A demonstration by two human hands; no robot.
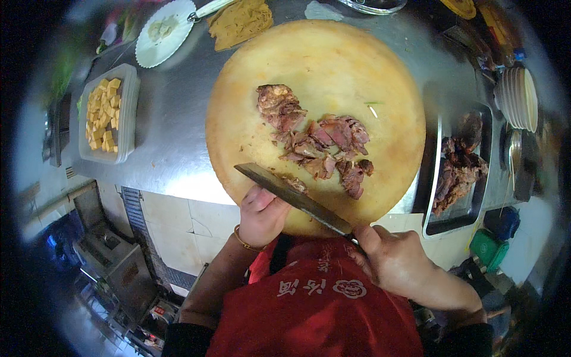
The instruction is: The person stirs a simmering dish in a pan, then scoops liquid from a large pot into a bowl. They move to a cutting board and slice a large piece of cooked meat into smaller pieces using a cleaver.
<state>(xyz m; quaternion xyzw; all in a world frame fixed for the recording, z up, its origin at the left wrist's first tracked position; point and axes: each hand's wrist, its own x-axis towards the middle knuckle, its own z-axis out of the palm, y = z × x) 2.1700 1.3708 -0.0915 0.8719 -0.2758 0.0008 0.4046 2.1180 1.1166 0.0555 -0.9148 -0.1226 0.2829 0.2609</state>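
The handle of a cleaver (294,196) is in my right hand (392,254), near the front edge of a round chopping block (383,71). Its blade points up and to the left across the near part of the block. My left hand (263,214) is against the near side of the blade, fingers bent; whether it grips anything is hidden. A small scrap of meat (294,184) shows just beyond the blade. Sliced cooked meat (321,149) is spread over the middle of the block, with a larger uncut-looking chunk (279,105) behind it to the left.
On the steel counter (174,134), a plastic container of cubed tofu-like pieces (105,114) stands left. A white fluted plate (165,33) and a brown folded sheet (241,22) lie behind. To the right are a metal tray (459,223) of cooked meat and stacked bowls (517,98).
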